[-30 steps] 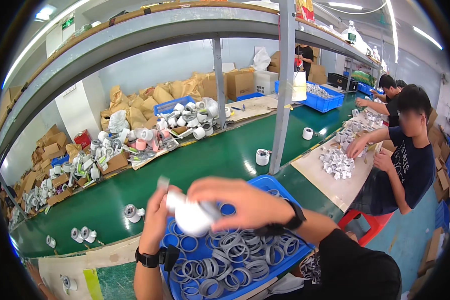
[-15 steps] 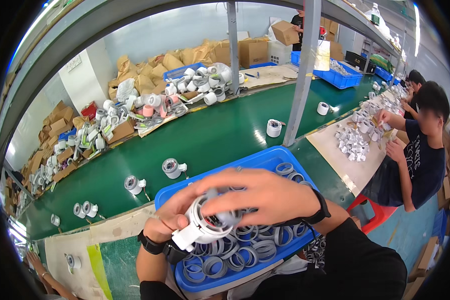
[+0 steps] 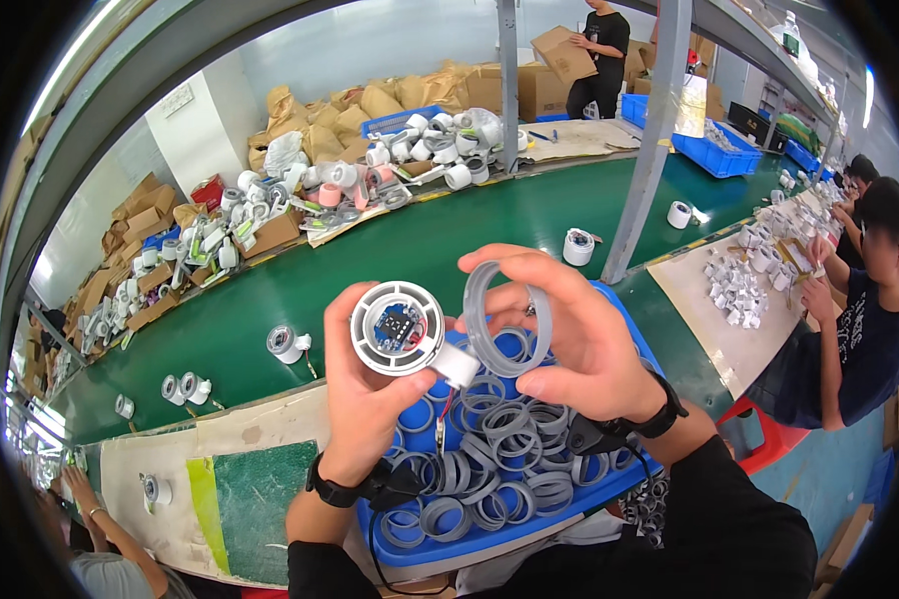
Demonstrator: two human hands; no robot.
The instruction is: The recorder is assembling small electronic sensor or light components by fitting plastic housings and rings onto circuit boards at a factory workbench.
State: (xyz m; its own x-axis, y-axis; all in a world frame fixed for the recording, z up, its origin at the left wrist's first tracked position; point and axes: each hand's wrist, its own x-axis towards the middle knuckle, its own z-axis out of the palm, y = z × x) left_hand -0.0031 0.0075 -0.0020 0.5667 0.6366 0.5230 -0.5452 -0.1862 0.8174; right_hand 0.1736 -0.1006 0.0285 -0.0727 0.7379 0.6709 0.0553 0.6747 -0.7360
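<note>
Right in the middle of the frame I can see a round white housing, open face up, its blue circuit board bare inside and a short stub at lower right with a thin red wire dangling below. The left hand is curled snugly around its side. Just to the right, apart from it, a grey ring stands on edge in the right hand, fingers arched wide and thumb beneath, gripping the rim lightly

By my reckoning this piece is part-built: the board is in and the wire is out, but the face is uncovered and the ring isn't on it

Under both hands, lower centre, a blue tray holds plenty of loose rings, so there's no shortage left. On the long green worktop, similar housings stand at left, the nearest being one white unit; whether those are finished I can't tell from here. At the right edge, a co-worker sits by a heap of small white parts
</note>
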